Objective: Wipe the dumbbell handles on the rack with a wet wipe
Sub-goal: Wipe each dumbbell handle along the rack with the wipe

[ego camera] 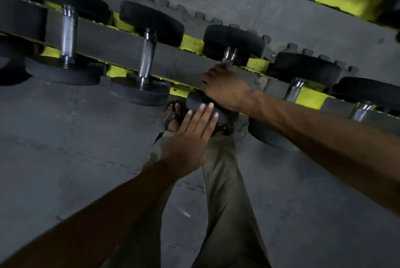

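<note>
A row of black dumbbells with chrome handles lies across a yellow rack (190, 43). My right hand (225, 87) is wrapped around the handle of the middle dumbbell (234, 39), hiding most of that handle; any wipe under it cannot be seen. My left hand (190, 135) has straight fingers, their tips touching the near black head (194, 99) of the same dumbbell. To the left, two dumbbells show bare handles (147, 59) (68, 33). More handles (294, 89) lie to the right.
Grey interlocking foam mats (65, 148) cover the floor below the rack. My legs in khaki trousers (225, 192) and a sandalled foot (173, 116) stand just under the held dumbbell. Another yellow rack tier (337, 3) with dark weights runs along the top right.
</note>
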